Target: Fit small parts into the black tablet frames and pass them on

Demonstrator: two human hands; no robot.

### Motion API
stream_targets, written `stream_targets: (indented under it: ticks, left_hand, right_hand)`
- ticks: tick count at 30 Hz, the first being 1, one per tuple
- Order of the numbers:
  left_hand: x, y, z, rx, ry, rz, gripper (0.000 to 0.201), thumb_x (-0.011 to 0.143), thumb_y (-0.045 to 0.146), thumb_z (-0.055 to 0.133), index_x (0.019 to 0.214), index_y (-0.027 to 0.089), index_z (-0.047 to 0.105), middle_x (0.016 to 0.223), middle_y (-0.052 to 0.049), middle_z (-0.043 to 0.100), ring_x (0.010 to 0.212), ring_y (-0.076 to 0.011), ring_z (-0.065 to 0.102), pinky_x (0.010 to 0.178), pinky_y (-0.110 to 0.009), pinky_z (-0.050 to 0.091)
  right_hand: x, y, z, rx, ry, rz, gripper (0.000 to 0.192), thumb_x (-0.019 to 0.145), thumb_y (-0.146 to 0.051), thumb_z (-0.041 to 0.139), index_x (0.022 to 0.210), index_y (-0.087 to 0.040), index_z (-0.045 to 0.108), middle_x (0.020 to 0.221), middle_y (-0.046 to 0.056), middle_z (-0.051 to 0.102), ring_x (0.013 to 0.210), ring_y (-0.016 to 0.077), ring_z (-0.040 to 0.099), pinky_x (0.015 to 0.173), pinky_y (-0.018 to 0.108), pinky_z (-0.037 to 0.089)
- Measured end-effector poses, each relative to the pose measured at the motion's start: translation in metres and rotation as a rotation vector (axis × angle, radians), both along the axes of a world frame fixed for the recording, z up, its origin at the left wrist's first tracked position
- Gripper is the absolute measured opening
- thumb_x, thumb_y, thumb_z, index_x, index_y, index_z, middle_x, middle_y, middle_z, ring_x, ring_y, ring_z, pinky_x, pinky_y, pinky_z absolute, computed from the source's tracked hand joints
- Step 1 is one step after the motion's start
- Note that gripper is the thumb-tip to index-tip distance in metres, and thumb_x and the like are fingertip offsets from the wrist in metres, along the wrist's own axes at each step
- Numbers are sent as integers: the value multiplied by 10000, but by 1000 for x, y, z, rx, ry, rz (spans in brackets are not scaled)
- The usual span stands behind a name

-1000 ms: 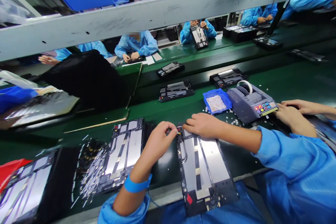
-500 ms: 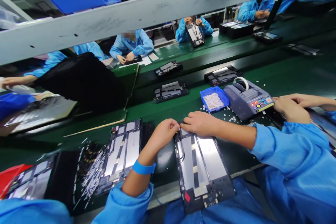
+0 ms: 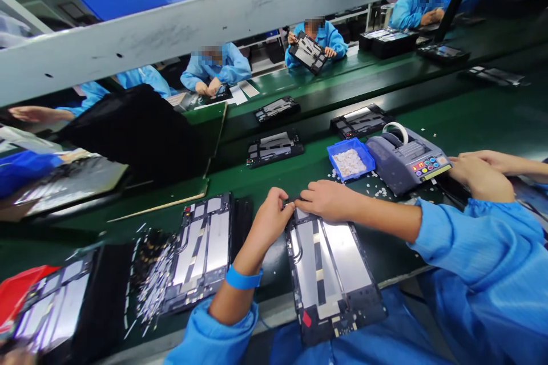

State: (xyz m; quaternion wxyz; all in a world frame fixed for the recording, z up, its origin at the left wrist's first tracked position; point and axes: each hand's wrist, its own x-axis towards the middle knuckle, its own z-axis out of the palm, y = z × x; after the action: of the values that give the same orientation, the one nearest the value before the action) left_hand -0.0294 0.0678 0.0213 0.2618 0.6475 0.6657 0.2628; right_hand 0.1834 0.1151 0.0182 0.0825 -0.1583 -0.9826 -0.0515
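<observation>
An opened tablet point(image 3: 353, 256) with silver battery panels and a black frame lies tilted over the bench's front edge, its lower end over my lap. At its top left corner is my left hand point(image 3: 269, 219), fingers curled and thumb reaching onto the corner; anything small between them is hidden. My right hand point(image 3: 325, 199) is closed over the top edge of the tablet, its fingertips meeting my left thumb. A blue band circles my left wrist. Left of my arm, another opened tablet point(image 3: 218, 231) rests on a dark stack beside a pile of thin strips point(image 3: 156, 279).
Beyond my right hand stand a blue tray point(image 3: 370, 155) of small white pieces and a grey tape dispenser point(image 3: 409, 154). A co-worker's hands point(image 3: 483, 174) are beside it. More opened tablets point(image 3: 274, 148) lie further back. A pale rail point(image 3: 171, 31) crosses above.
My left thumb and forefinger have moved slightly apart at the tablet's corner. My right hand stays nearly still. Across the bench, a co-worker has tilted a held tablet.
</observation>
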Motion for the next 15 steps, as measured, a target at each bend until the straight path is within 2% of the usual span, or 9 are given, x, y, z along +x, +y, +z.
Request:
stream_targets:
  ticks: [3,6,10,15]
  left_hand:
    - [-1,4,-8,-90,-224,79,222,734,293,661,897,221,528,645,90,416,591,-134,433,579,-268,317]
    - [0,10,-14,-183,-415,102,183,707,277,612,834,223,492,643,79,447,593,-126,448,582,-261,341]
    - [1,15,-14,-174,-415,97,185,666,234,600,816,222,492,639,80,437,595,-120,429,571,-252,312]
    - [-3,10,-13,-174,-365,95,291,663,255,675,923,211,555,660,87,432,608,-123,416,568,-258,291]
  right_hand:
    - [1,0,-1,7,11,-2,250,1027,-140,487,1223,-124,641,951,100,639,866,233,521,701,353,372]
    - [1,-1,-1,5,9,-9,253,1020,-126,487,1223,-122,638,945,102,635,855,225,517,708,348,367]
    - [0,-1,-2,6,6,-17,250,1015,-129,494,1215,-122,643,942,104,635,843,221,510,704,345,355]
    - [2,-2,-4,20,11,-30,277,1026,-166,506,1267,-134,638,999,108,650,852,223,509,704,347,339]
